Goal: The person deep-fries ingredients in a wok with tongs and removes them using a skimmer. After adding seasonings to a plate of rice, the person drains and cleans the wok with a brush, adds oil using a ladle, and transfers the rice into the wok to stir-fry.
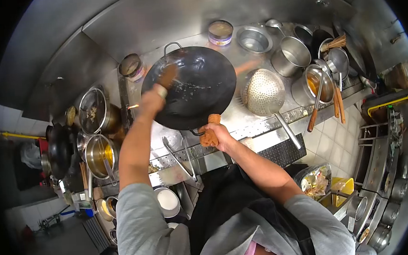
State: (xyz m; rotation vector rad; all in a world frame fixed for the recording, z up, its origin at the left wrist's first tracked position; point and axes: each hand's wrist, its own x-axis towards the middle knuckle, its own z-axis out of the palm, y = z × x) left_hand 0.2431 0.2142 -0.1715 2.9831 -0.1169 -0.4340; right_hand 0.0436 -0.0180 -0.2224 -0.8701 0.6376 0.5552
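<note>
Sieve (92,108): at far left, above a pot (91,157) of yellow liquid.
Left hand (153,101): fingers closed around the brush, blurred.
Brush (168,76): brown, bristle end over the left part of the wok's inside; contact unclear.
Wok (197,88): black, wide, on the steel range, wet streaks inside.
Right hand (219,132): fingers wrapped round a bunched cloth.
Cloth (209,137): brown, at the wok's near handle.
Perforated ladle (263,92): right of the wok.
</note>
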